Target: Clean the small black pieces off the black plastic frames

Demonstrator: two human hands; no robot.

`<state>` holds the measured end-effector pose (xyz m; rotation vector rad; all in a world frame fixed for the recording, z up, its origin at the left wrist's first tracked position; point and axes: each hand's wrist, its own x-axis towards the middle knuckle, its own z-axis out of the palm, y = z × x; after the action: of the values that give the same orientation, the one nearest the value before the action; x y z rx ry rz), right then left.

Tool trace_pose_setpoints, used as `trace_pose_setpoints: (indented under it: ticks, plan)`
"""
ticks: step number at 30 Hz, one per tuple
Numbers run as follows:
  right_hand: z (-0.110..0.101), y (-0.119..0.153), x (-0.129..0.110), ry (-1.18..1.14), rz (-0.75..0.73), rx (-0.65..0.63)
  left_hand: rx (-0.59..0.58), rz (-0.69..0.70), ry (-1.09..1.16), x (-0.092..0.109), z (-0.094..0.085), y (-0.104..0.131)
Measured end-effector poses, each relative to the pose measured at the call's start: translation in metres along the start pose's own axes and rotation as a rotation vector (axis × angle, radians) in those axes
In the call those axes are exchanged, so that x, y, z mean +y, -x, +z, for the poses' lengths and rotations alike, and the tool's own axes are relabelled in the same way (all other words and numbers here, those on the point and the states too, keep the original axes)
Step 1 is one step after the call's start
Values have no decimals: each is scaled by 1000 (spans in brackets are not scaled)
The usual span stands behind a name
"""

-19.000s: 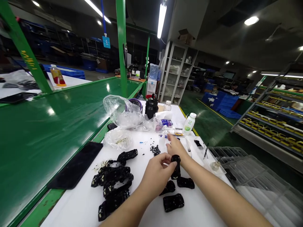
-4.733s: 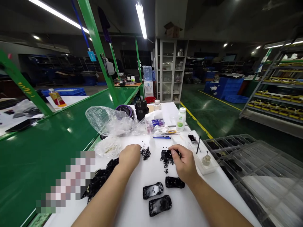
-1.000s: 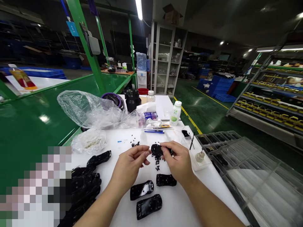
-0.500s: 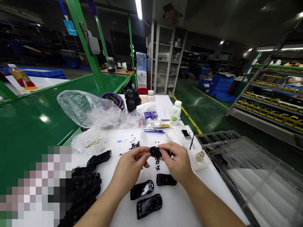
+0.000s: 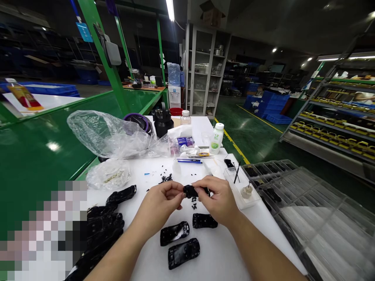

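My left hand (image 5: pixel 159 203) and my right hand (image 5: pixel 215 199) meet over the white table (image 5: pixel 234 257), both pinching one black plastic shell (image 5: pixel 191 191) just above the surface. Small black bits (image 5: pixel 193 201) lie right under it, and another cluster of black bits (image 5: pixel 166 178) sits farther back. Three finished-looking black shells (image 5: pixel 184 253) lie in front of my hands. A heap of black shells (image 5: pixel 108 218) is at my left.
Clear plastic bags (image 5: pixel 108 134) and a black jug (image 5: pixel 162 123) stand at the back, with a white bottle (image 5: pixel 216 138) and blue pens (image 5: pixel 190 160). A small clear tray (image 5: pixel 243 191) with a pot sits right; larger clear trays (image 5: pixel 307 210) beyond. A green conveyor (image 5: pixel 43 156) runs left.
Both hands have come closer together on the black shell and lowered it slightly; the view has shifted a little. Earlier my left hand reached to the black bits.
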<state>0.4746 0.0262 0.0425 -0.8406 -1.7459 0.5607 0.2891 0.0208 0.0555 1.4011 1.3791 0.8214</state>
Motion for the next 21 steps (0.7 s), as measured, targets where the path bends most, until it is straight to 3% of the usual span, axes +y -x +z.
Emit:
trace_pose_setpoints:
  ticks: [9, 15, 18, 21]
  plan:
    - [-1, 1, 3, -71, 182, -32, -85, 10, 196, -4, 3, -5]
    - [0, 3, 2, -67, 281, -30, -91, -95, 331, -7, 5, -7]
    - [-2, 3, 0, -52, 247, -53, -112, -145, 400, -9, 4, -7]
    - [-5, 1, 0, 12, 93, 51, -144, -171, 451, -12, 3, -8]
